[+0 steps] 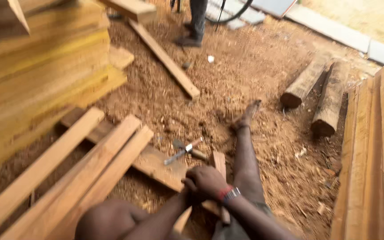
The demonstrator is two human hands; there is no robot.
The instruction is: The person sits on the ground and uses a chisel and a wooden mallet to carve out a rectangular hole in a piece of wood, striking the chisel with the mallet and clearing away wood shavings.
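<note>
I sit on sawdust-covered ground with one bare leg (245, 151) stretched forward. My right hand (206, 181), with a red band and a watch at the wrist, has its fingers curled beside a short narrow wooden piece (219, 162). My left hand (187, 196) reaches in from below and is mostly hidden under the right hand. Whether either hand grips anything does not show. A hammer (185, 151) with a pale handle lies on a flat board (156, 166) just beyond my hands.
Several long planks (76, 173) lie at the left in front of a tall yellow plank stack (41, 66). Another plank stack (378, 155) fills the right edge. Two logs (305, 82) lie at the right. A loose plank (165, 60) and another person's legs (196, 22) are farther off.
</note>
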